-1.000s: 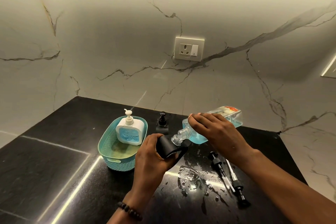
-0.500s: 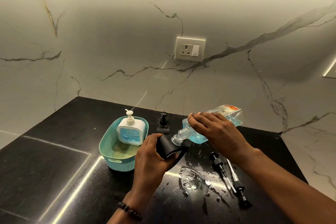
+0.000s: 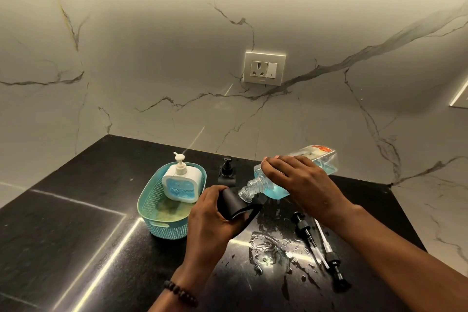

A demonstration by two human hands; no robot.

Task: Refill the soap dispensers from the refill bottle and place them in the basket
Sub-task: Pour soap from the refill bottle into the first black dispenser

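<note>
Left hand (image 3: 211, 218) grips a tilted black dispenser (image 3: 234, 204); right hand (image 3: 304, 185) clasps the refill bottle (image 3: 276, 185), label unreadable, neck at its mouth. Teal basket (image 3: 162, 228) left holds a white dispenser (image 3: 182, 183); loose pumps (image 3: 319, 243) lie by spilled liquid (image 3: 268, 246) toward the counter's right edge.

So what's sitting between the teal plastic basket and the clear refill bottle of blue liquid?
In the head view, the left hand gripping a tilted black dispenser at the bottle mouth; behind it, beside the basket, a small black pump dispenser stands.
</note>
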